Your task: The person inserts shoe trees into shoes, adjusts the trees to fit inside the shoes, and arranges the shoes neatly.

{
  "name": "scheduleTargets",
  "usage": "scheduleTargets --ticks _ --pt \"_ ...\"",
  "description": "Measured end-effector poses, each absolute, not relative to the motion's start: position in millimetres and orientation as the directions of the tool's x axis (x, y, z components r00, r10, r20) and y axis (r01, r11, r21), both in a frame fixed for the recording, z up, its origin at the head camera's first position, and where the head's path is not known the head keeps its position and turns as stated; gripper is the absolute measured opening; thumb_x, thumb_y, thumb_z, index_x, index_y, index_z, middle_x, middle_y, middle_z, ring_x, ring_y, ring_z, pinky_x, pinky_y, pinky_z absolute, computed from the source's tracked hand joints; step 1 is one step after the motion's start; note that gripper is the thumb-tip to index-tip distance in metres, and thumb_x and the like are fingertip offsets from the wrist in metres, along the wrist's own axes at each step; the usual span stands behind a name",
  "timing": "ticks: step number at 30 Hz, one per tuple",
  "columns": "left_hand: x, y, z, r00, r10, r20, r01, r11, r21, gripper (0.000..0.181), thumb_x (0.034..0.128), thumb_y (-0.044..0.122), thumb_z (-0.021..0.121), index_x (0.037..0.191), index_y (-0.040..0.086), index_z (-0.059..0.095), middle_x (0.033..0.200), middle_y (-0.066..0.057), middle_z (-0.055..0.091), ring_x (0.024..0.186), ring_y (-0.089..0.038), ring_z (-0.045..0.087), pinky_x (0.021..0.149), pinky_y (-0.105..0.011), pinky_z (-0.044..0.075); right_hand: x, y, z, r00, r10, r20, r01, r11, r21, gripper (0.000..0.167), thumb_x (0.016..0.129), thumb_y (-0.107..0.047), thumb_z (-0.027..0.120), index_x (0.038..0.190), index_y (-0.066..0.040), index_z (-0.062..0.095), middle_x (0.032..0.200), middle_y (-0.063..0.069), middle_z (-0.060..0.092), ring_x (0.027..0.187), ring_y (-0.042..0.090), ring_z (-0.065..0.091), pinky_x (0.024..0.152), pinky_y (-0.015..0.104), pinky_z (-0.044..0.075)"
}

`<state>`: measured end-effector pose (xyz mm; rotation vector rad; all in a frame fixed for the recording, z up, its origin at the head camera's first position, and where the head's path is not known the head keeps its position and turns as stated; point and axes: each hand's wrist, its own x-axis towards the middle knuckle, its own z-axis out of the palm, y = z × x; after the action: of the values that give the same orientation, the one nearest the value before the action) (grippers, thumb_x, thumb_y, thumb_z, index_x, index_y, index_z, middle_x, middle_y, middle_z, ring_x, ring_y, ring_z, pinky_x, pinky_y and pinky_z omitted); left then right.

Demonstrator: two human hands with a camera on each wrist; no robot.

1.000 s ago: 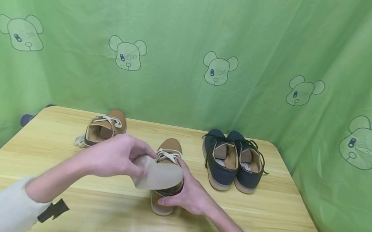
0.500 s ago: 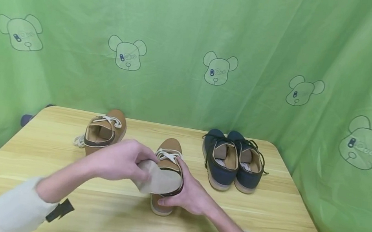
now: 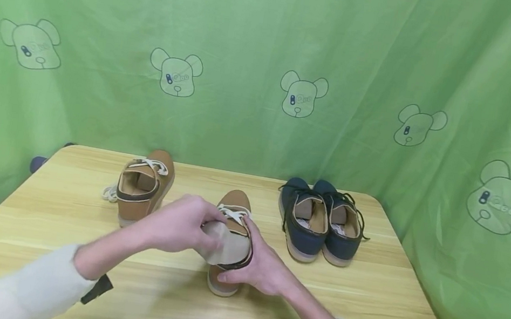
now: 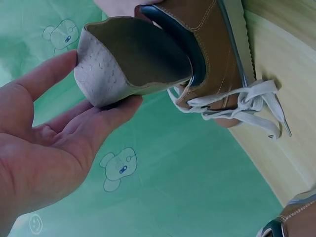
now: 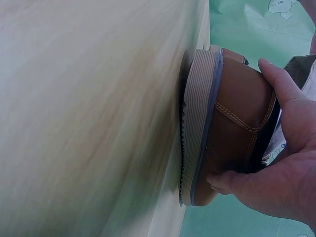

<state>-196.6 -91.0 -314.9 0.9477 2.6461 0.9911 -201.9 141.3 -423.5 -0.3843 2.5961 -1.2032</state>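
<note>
A brown lace-up shoe with white laces stands on the table, toe pointing away from me. My left hand pinches one end of a thin, grey-beige insole between thumb and fingers. The insole is bent into a curve, and its far end meets the shoe's dark collar in the left wrist view; how deep it reaches inside is hidden. My right hand grips the shoe around its heel and side. In the right wrist view, the thumb and fingers wrap the brown heel, and the sole rests on the wood.
Another brown shoe with white laces stands at the back left, loose white laces beside it. Two dark blue shoes stand side by side at the back right. Green curtain surrounds the wooden table.
My left hand has moved right, bringing the insole further over the shoe's opening, and less of the insole shows. The right hand and the shoe have stayed put.
</note>
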Motion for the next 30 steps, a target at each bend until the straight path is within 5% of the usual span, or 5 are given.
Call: scheduleTargets --ticks 9,30 --pt "-197.5 -76.7 -330.5 -0.769 0.617 0.167 0.576 0.554 0.601 0.028 0.0828 0.015 0.080 0.110 0.010 0.077 0.088 0.004 0.074 0.068 -0.005 0.057 0.056 -0.021 0.048 -201.3 142.3 -423.8 -0.931 -0.348 -0.112 -0.133 0.609 -0.782 0.139 0.061 -0.044 0.097 0.164 -0.025 0.006 0.141 0.015 0.054 0.113 0.023 0.061 0.104 0.048 0.046" --pt "-204.1 -53.7 -364.5 -0.789 0.524 0.321 0.607 0.585 0.538 0.042 0.0775 0.038 0.087 0.110 0.014 0.075 0.084 0.008 0.073 0.070 -0.002 0.061 0.062 -0.020 0.049 -202.0 144.4 -425.3 -0.921 -0.382 -0.074 -0.177 0.580 -0.795 0.137 0.064 -0.043 0.096 0.164 -0.026 0.005 0.148 0.012 0.051 0.129 0.027 0.056 0.111 0.050 0.043"
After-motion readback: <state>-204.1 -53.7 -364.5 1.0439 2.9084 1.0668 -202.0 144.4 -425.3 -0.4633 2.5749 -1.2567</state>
